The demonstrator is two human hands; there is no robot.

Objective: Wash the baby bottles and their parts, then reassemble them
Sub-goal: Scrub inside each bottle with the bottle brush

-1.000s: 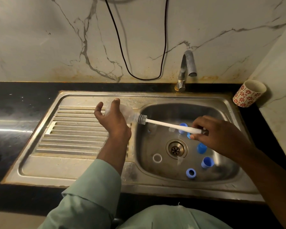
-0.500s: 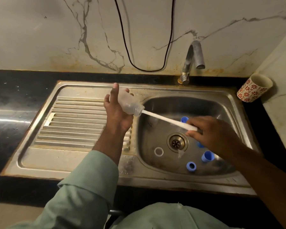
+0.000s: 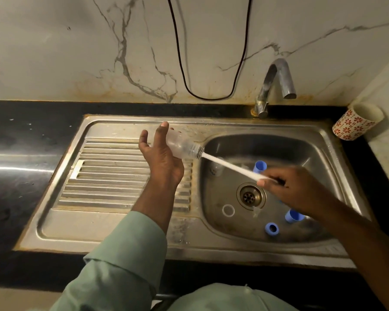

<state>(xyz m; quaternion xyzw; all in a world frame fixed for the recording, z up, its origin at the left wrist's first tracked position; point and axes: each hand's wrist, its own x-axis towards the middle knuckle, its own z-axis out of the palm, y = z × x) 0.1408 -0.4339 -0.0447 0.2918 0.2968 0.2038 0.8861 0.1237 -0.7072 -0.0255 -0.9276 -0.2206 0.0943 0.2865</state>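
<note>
Marble wall point(image 3: 76, 52) rises behind a black counter point(image 3: 20, 176) that carries a steel sink point(image 3: 121, 221) with a ribbed drainboard at left and a basin at right; the tap point(image 3: 276, 84) shows no visible stream. A patterned cup point(image 3: 357, 122) stands on the counter at right. In the basin lie blue parts point(image 3: 271, 228), a further blue cap point(image 3: 259, 168) and a white ring point(image 3: 228, 210) beside the drain point(image 3: 250, 195). The bottle point(image 3: 180, 145) is held tilted above the boundary between drainboard and basin, mouth toward the basin. The brush point(image 3: 229, 166) enters that mouth, bristles showing at the neck. The left hand point(image 3: 162, 160) cradles the bottle from below, forearm raised, thumb and one finger extended upward and apart; the other fingers are hidden behind the bottle. The right hand point(image 3: 292, 189) is blurred and pinches the handle end with curled fingers. Judgement: the step in hand is scrubbing the bottle interior. For good results, keep the handle in line with the bottle axis, rotate the brush while stroking to the base, and steady the bottle firmly, since wet plastic is likely to slip.
</note>
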